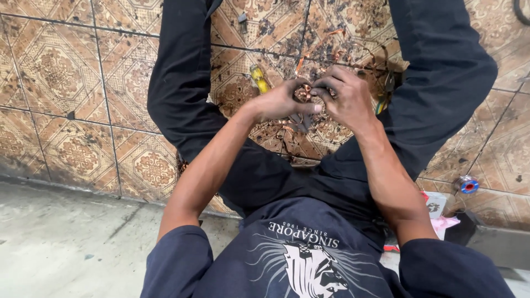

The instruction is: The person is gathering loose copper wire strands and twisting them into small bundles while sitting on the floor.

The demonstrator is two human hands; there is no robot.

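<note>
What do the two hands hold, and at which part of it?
Both the left hand and the right hand pinch a small bundle of copper wire between their fingertips, one on each side. The exact part cannot be told.

Small copper piece mostly hidden betw. hands, type unclear.

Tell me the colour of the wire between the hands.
Copper-orange wire, best seen in the head view.

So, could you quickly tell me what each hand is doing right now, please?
Left hand: closed, pinching the copper wire bundle.
Right hand: closed, fingers curled on the same copper wire bundle.
</note>
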